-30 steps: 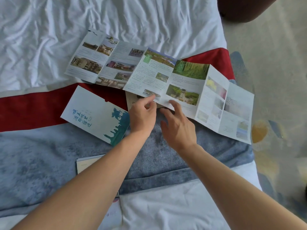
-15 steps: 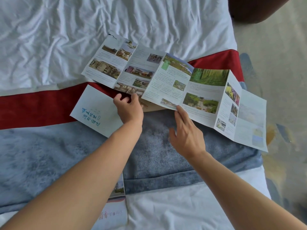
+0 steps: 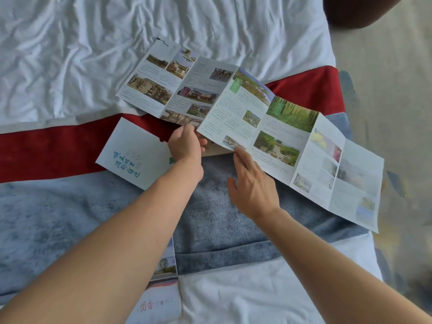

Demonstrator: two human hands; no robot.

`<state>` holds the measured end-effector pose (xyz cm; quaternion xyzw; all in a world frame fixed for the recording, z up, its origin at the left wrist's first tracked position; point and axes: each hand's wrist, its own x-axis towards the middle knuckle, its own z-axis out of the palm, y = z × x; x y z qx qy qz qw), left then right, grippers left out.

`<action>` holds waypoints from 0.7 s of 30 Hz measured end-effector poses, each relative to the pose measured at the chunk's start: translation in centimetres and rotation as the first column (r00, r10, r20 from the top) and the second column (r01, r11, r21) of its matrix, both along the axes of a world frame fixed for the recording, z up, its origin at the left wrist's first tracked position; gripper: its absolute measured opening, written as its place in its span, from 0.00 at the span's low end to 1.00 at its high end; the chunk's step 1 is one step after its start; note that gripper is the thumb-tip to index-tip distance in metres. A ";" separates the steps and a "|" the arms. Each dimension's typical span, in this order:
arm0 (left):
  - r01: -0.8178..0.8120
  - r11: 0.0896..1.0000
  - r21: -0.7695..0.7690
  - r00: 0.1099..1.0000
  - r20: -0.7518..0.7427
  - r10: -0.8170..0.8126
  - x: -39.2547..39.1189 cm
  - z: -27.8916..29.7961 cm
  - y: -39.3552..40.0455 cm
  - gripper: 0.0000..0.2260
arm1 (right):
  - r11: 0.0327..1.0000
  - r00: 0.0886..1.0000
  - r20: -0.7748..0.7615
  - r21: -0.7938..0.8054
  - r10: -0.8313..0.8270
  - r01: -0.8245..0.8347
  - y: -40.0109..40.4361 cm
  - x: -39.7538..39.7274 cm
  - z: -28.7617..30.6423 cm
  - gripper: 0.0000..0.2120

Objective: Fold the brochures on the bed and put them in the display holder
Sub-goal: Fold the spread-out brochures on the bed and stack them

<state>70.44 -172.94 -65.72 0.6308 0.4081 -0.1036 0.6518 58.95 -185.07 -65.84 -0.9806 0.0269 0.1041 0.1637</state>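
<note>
Left grip (image 3: 185, 142): fingers curled round the near edge of the unfolded brochure (image 3: 247, 122) at one of its middle panels, where a fold ridge rises off the bed (image 3: 70, 54). Right grip (image 3: 251, 183): fingers nearly straight and lightly spread, fingertips (image 3: 238, 151) resting on the near edge of the same sheet, one panel further right; nothing is enclosed in this hand. Both forearms enter from the bottom of the head view and converge on that edge.

Unfolded brochure: a long accordion sheet of several panels printed with photographs and text, lying diagonally from the white sheet at upper left to the bed's right edge, where its last panels overhang toward the floor (image 3: 385, 90). Its creases stand up slightly, so the sheet is not flat.

Folded brochure (image 3: 133, 155): pale blue cover with teal lettering, lying flat just left of the left wrist, partly on the red band (image 3: 46, 148) and partly on the blue-grey blanket (image 3: 58, 218). A tan object shows under the unfolded sheet between the two hands; what it is cannot be told.

Third brochure (image 3: 163, 288): at the bottom, partly hidden under the left forearm, with a photograph and red lettering visible.
</note>
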 end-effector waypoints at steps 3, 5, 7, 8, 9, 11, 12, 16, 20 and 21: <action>0.022 1.000 0.019 1.000 -0.018 -0.022 0.6 -0.2 0.4 0.07 | 1.000 1.000 -0.031 -0.003 0.004 -0.004 -0.1 -0.3 0.0 0.30; 0.089 0.996 0.014 0.996 -0.024 -0.089 0.4 -0.1 0.4 0.05 | 1.000 1.000 -0.027 -0.005 0.015 -0.015 0.1 -0.5 0.0 0.31; 0.189 0.982 -0.011 0.981 -0.037 -0.189 -0.3 0.1 0.0 0.05 | 1.000 1.000 -0.028 0.002 0.008 -0.008 0.4 -0.3 0.0 0.32; 0.233 0.972 -0.025 0.971 -0.045 -0.234 -0.7 0.2 -0.3 0.06 | 1.000 1.000 -0.028 0.008 0.006 -0.006 0.6 0.0 0.1 0.33; 0.264 0.964 -0.036 0.963 -0.051 -0.266 -1.1 0.3 -0.5 0.06 | 1.000 1.000 -0.026 0.013 0.007 -0.006 0.9 0.3 0.1 0.33; 0.295 0.954 -0.047 0.952 -0.064 -0.298 -1.7 0.4 -0.8 0.08 | 1.000 1.000 -0.028 0.021 0.008 -0.008 1.3 0.9 0.2 0.35; 0.301 0.952 -0.050 0.950 -0.072 -0.304 -1.9 0.4 -0.9 0.08 | 1.000 1.000 -0.030 0.022 0.006 -0.006 1.4 1.1 0.2 0.36; 0.304 0.950 -0.069 0.945 -0.102 -0.310 -1.9 0.2 -0.9 0.09 | 1.000 1.000 -0.025 0.012 -0.008 0.008 1.7 1.2 0.0 0.39; 0.314 0.940 -0.135 0.932 -0.147 -0.332 -1.9 -0.1 -0.7 0.07 | 0.998 0.997 -0.049 0.040 -0.054 0.056 1.9 1.1 -0.4 0.41; 0.288 0.945 -0.152 0.937 -0.160 -0.311 -1.8 -0.1 -0.6 0.07 | 0.997 0.997 -0.046 0.047 -0.060 0.062 1.9 1.1 -0.5 0.42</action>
